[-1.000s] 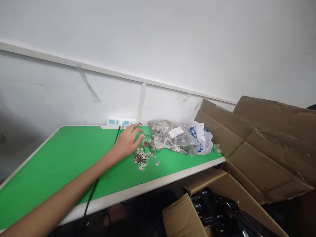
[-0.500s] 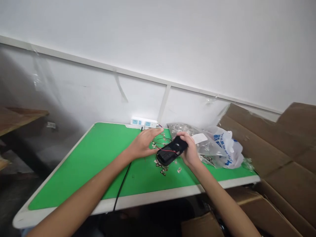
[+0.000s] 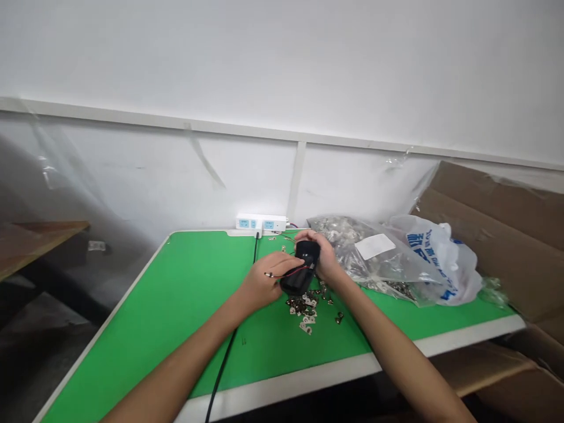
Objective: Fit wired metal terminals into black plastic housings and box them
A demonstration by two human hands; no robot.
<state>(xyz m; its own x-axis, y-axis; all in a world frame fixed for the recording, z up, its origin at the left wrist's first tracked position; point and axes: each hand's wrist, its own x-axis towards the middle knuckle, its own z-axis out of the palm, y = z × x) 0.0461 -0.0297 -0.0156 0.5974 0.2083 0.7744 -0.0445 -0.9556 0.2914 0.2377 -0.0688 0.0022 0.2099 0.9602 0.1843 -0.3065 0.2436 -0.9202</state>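
A black plastic casing [image 3: 296, 281] is held above the green table mat, with a thin red wire [image 3: 288, 272] running across it. My right hand [image 3: 325, 255] wraps round its upper right end. On its left side, my left hand [image 3: 264, 279] closes on the casing, fingers lying over its face and thumb at the lower edge. One wire end with a small metal tip sticks out over the back of my left hand. Small metal pieces [image 3: 306, 311] lie in a loose pile on the mat just below the casing.
A white power strip [image 3: 261, 222] stands at the wall, and its black cable [image 3: 220, 376] crosses the mat. Clear plastic bags of metal parts [image 3: 348, 247] and a white-blue bag [image 3: 440, 258] lie at the right. Cardboard [image 3: 489, 217] leans beyond them; a wooden table [image 3: 44, 241] is far left.
My left hand has moved from beside the casing onto it and closed. The casing is turned more upright. The camera view has shifted, showing more of the metal pile.
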